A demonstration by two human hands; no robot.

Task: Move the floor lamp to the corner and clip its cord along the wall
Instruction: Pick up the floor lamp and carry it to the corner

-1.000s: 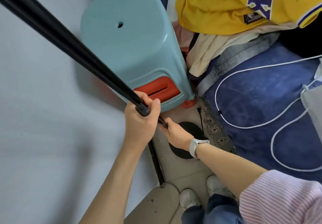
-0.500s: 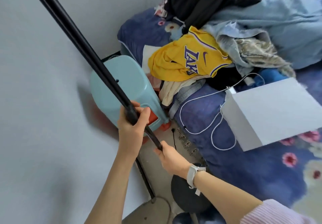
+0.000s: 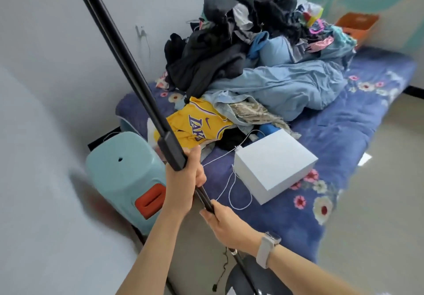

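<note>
The floor lamp's black pole [image 3: 128, 69] slants from the top left down to its round black base [image 3: 259, 278] at the bottom edge. My left hand [image 3: 183, 180] is wrapped around the pole just below a thicker black sleeve. My right hand [image 3: 223, 220], with a white watch on the wrist, grips the pole lower down. A thin black cord [image 3: 223, 269] hangs beside the base and ends in a small plug near the floor. The lamp head is out of view.
A light blue plastic stool [image 3: 124, 175] stands against the grey wall [image 3: 46, 134] left of the pole. The blue floral mattress [image 3: 344, 148] carries a clothes pile, a yellow jersey [image 3: 197, 125], a white box [image 3: 275, 166] and a white cable [image 3: 231, 187]. Bare floor [image 3: 378, 226] lies to the right.
The view has lifted from the floor to the whole bed. Both hands keep their grip while the pole and base have shifted away from the stool toward me.
</note>
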